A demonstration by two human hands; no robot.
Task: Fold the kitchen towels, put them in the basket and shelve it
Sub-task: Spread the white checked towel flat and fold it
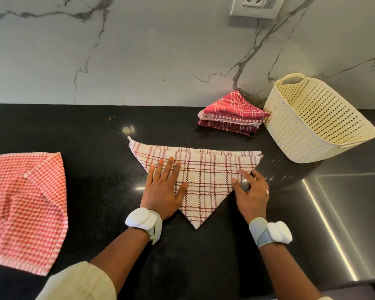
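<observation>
On black counter point(100, 202), cream towel point(204, 180), red-checked, triangle-folded.

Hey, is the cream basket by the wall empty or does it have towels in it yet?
Empty. The basket tilts its opening toward the camera, showing only bare perforated walls; the folded towels are stacked beside it.

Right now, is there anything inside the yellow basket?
The basket looks empty: only its holey walls show inside. Its very bottom is hidden behind the near rim. The folded towels are stacked beside it on the counter.
</observation>
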